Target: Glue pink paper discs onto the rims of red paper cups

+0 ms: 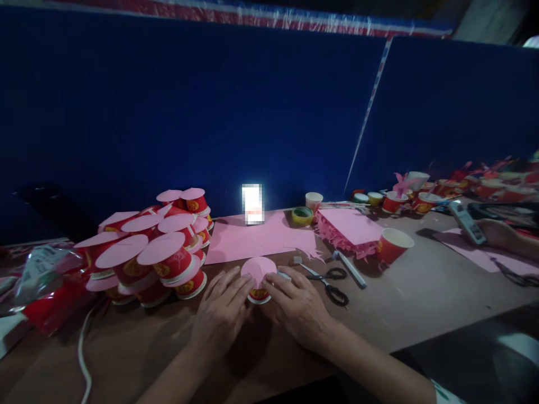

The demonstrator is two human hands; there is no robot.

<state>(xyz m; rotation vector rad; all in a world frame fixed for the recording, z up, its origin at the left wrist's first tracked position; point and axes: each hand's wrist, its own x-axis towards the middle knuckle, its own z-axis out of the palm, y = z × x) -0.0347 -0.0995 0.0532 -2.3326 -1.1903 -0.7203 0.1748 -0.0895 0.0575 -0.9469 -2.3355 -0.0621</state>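
In front of me an upside-down red paper cup with a gold emblem stands on the table, its wide rim down. A round pink paper disc covers its top. My left hand grips the disc and cup from the left, fingertips on the disc's edge. From the right, my right hand grips them the same way; both thumbs are mostly hidden. Close by the right hand lie black-handled scissors and a pale capped pen or glue tube.
Disc-topped red cups are stacked at left, near a white cable. Behind my hands lie pink paper, a lit phone, a tape roll, a fringed pink stack and a tilted cup. Another person's hand holds a device at right.
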